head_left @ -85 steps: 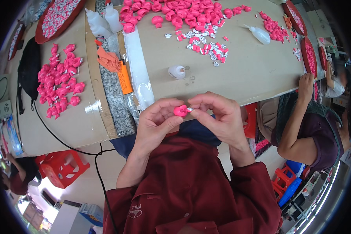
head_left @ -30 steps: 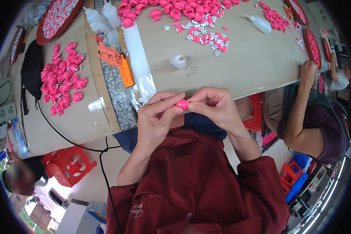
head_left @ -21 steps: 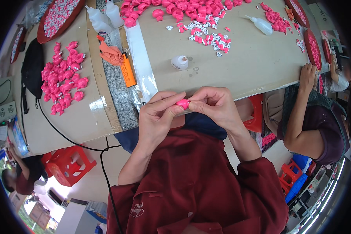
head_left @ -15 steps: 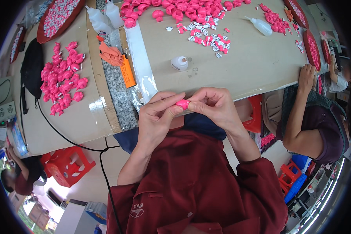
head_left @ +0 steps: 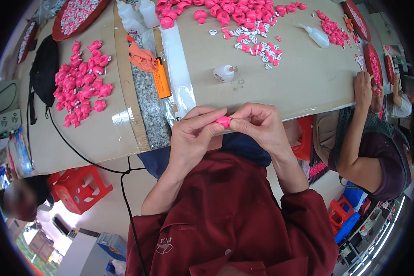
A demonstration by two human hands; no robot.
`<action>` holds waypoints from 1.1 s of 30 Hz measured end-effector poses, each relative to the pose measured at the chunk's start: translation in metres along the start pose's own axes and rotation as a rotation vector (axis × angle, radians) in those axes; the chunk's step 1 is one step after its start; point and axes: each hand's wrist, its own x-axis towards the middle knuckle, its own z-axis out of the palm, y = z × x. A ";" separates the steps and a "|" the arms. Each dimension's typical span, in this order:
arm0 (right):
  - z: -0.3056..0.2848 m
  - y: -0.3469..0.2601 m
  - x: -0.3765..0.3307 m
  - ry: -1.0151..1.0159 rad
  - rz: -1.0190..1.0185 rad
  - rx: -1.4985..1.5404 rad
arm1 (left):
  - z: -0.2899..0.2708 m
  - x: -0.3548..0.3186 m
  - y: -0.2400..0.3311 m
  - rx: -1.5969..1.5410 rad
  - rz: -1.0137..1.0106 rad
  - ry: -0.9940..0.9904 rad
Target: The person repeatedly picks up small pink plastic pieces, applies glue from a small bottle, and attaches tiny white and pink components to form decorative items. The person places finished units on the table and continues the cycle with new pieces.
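Observation:
Just off the table's near edge, both hands pinch one small pink plastic piece [head_left: 223, 121]. My left hand [head_left: 192, 133] has its thumb and fingers closed on the piece's left side. From the right, my right hand [head_left: 261, 125] presses thumb and forefinger against the other end. Fingertips cover much of the piece, so its exact shape is hidden. Beyond the hands stands a small white squeeze bottle [head_left: 223, 73] with a brownish tip. Farther off lie small pink and white pieces [head_left: 262, 49] and a heap of hollow pink parts [head_left: 239, 13].
On the left lies a pile of pink figures [head_left: 80, 83] beside a black bag [head_left: 43, 69]. An orange cloth [head_left: 142, 57], an orange strip [head_left: 162, 79] and two more bottles [head_left: 148, 13] stand along the granite band. A co-worker's arm [head_left: 358, 119] rests at the right edge.
The scene has shifted slightly right in the picture. Both hands keep their pinch on the pink piece. At the right, the co-worker's second hand has come into view.

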 end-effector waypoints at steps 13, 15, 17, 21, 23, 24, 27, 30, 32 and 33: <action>0.005 0.000 0.000 0.031 0.001 -0.076 | -0.006 -0.004 0.000 0.012 0.001 0.011; 0.006 -0.001 -0.002 0.027 -0.011 -0.057 | -0.004 -0.004 0.001 0.033 0.002 -0.011; 0.008 0.000 -0.001 0.014 -0.017 -0.006 | -0.006 -0.004 0.006 -0.046 -0.036 0.003; 0.009 0.002 0.003 -0.009 -0.028 -0.012 | -0.009 -0.005 0.004 -0.018 -0.020 -0.006; 0.009 0.003 0.000 -0.007 -0.005 -0.013 | -0.009 -0.007 0.002 -0.013 -0.002 -0.008; 0.012 0.002 0.003 -0.024 0.001 -0.002 | -0.012 -0.008 0.003 0.001 0.006 -0.001; 0.023 -0.002 0.003 0.035 -0.023 -0.040 | -0.018 -0.009 0.013 -0.031 0.017 0.019; 0.030 -0.005 0.008 0.138 -0.092 -0.122 | -0.039 -0.001 0.029 0.190 0.163 0.061; 0.017 0.006 0.011 0.251 -0.178 -0.173 | -0.059 0.014 0.041 0.217 0.278 0.398; 0.009 0.006 0.010 0.315 -0.216 -0.201 | -0.089 0.020 0.044 0.619 0.410 0.602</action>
